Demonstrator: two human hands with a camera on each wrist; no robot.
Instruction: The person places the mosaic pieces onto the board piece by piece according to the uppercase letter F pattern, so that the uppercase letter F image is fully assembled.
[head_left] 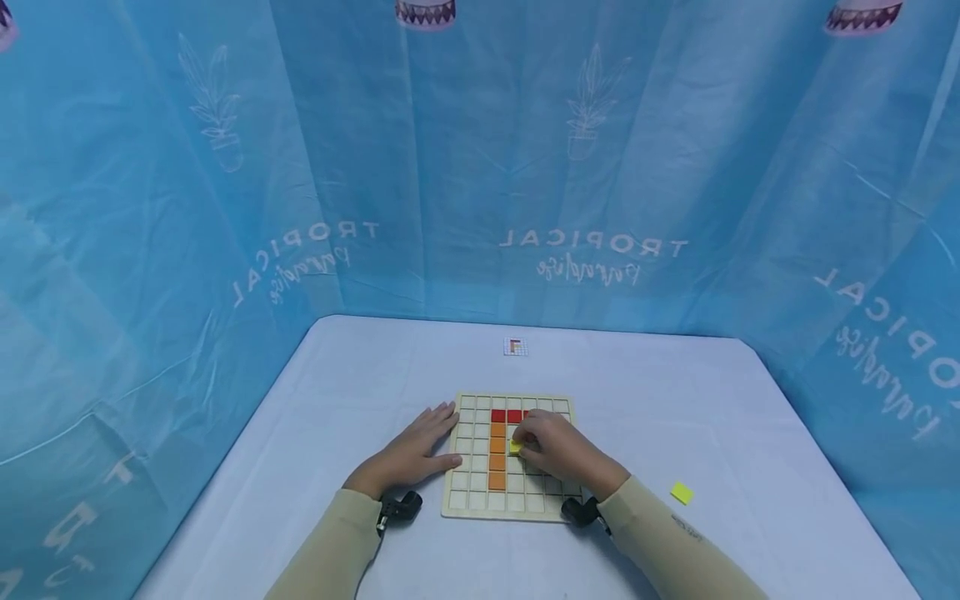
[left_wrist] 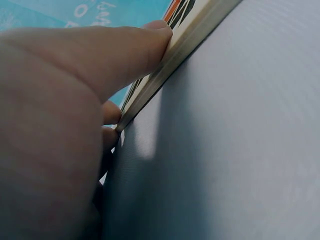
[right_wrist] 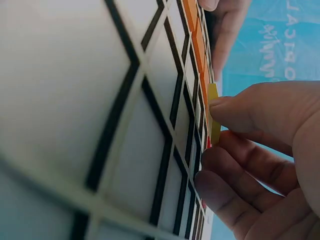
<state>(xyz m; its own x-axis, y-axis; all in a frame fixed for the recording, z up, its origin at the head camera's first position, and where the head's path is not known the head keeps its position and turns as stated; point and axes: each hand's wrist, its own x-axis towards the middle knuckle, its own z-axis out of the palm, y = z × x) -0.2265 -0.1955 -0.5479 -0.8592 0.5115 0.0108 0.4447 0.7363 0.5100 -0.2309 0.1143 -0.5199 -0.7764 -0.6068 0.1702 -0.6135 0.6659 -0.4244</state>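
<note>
Nearest: two beige sleeves with black wrist-camera mounts at the near table edge. Next out, left hand (head_left: 416, 454), fingers straight and flat on the table, fingertips pressed against the left rim of the wooden grid board (head_left: 480, 504), holding nothing, apparently steadying it. Right hand (head_left: 555, 450) over the board's middle, thumb and forefinger pinching a yellow tile (head_left: 515, 447), other fingers loosely curled; tile poised edge-on just right of the orange column (head_left: 497, 456), touching or barely above the grid, cannot tell which. Step judged in hand: seating the yellow tile in a cell beside the orange column, below the red row (head_left: 507, 416). Next move likely calls for tipping the tile flat, squaring it to the cell lines, then letting go without nudging the neighbours. Spare yellow tile (head_left: 681, 493) lying loose on the table to the right, well apart from the board. Farther out, small pattern card (head_left: 515, 347) near the far table edge; beyond, blue printed curtain (head_left: 480, 167). Head view only: whole layout, spare tile, card. Right wrist view only: pinched tile (right_wrist: 213, 112) standing on edge against the grid, thumb (right_wrist: 250, 107) on its face. Left wrist view only: fingertip (left_wrist: 150, 40) butted on the board's side (left_wrist: 165, 75)
</note>
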